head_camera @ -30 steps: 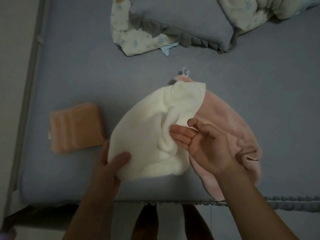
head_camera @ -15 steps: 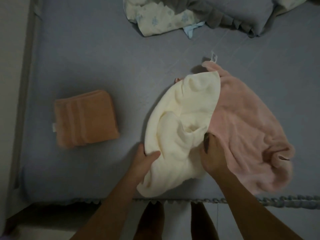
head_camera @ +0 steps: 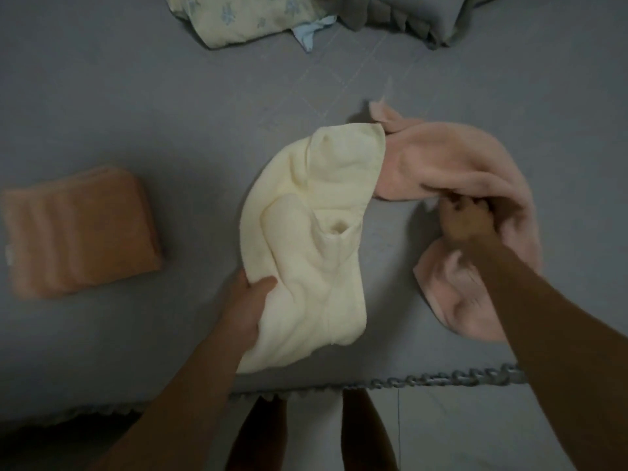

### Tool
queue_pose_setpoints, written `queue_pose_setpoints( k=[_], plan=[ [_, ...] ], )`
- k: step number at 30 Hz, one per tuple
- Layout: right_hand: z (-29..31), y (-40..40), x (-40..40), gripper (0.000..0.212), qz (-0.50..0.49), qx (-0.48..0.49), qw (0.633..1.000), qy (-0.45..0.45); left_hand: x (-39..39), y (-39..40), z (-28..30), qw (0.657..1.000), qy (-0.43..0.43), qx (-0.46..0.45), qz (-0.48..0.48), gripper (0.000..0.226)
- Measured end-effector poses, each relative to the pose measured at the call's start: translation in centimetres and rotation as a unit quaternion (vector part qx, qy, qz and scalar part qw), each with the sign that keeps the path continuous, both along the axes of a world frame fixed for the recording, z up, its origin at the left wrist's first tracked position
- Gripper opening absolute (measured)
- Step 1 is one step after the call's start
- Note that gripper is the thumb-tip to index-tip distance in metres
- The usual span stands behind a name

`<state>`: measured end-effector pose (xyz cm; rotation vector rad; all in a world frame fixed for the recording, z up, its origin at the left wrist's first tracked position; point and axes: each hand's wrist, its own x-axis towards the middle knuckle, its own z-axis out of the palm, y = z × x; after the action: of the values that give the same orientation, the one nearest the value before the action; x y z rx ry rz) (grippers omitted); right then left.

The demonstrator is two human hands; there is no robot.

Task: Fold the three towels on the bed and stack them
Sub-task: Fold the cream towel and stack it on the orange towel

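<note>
**Two towels, one in each hand**

We clamp our left hand (head_camera: 249, 309) on the crumpled cream terry towel (head_camera: 312, 232), its long axis running away from the bed's (head_camera: 136, 96) near edge. Our right hand (head_camera: 467, 219), arm reaching rightward, pinches the rumpled pink fleece towel (head_camera: 452, 158) beside it. The folded orange towel (head_camera: 78, 229) sits toward the left edge.

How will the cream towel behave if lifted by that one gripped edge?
Probably floppy: the cream towel already lies in soft bunched folds, so it should drape and hang rather than hold shape. Likely light, since the left hand pinches it by the edge alone. Its plush surface probably won't slip.
</note>
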<state>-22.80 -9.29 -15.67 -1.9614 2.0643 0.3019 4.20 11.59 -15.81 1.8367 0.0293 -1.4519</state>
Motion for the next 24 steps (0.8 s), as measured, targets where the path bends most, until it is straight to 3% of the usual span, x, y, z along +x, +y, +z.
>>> queue_pose_setpoints(
  k=[2,4,7,9,11,13,15,18,21,24],
  plan=[
    [0.9,1.4,1.1,0.031,0.005,0.055,0.992,-0.115,-1.9,-1.4,0.8,0.999,0.050,-0.001,0.000,0.047],
    [1.1,5.7,3.3,0.018,0.005,0.124,0.962,-0.245,-3.1,-2.7,1.6,0.990,0.139,-0.008,0.025,0.043],
    [1.7,10.9,5.8,0.043,-0.167,0.237,0.861,-0.418,-3.6,-3.8,3.4,0.956,0.274,-0.005,0.104,0.035],
    [1.6,12.1,5.7,0.051,-0.263,0.249,0.804,-0.472,-3.2,-3.5,4.0,0.951,0.283,-0.036,0.120,0.026],
    [1.7,12.3,4.6,0.048,-0.304,0.257,0.762,-0.510,-2.8,-2.3,4.0,0.954,0.272,-0.040,0.122,0.041],
    [2.3,12.3,3.3,0.042,-0.318,0.296,0.719,-0.542,-2.5,-1.1,4.6,0.959,0.264,-0.051,0.084,0.038],
    [3.3,11.8,1.9,0.033,-0.295,0.350,0.703,-0.544,-2.0,-0.4,5.4,0.966,0.239,-0.079,0.055,0.026],
    [4.4,10.8,-0.2,0.038,-0.254,0.394,0.705,-0.532,-0.9,0.2,6.3,0.967,0.198,-0.135,0.090,0.022],
    [5.2,9.8,-1.4,0.047,-0.238,0.450,0.682,-0.525,0.3,0.8,6.5,0.965,0.155,-0.153,0.145,0.020],
    [5.5,9.0,-0.9,0.051,-0.242,0.493,0.710,-0.440,0.8,1.6,5.9,0.972,0.085,-0.127,0.180,0.022]
  ],
)
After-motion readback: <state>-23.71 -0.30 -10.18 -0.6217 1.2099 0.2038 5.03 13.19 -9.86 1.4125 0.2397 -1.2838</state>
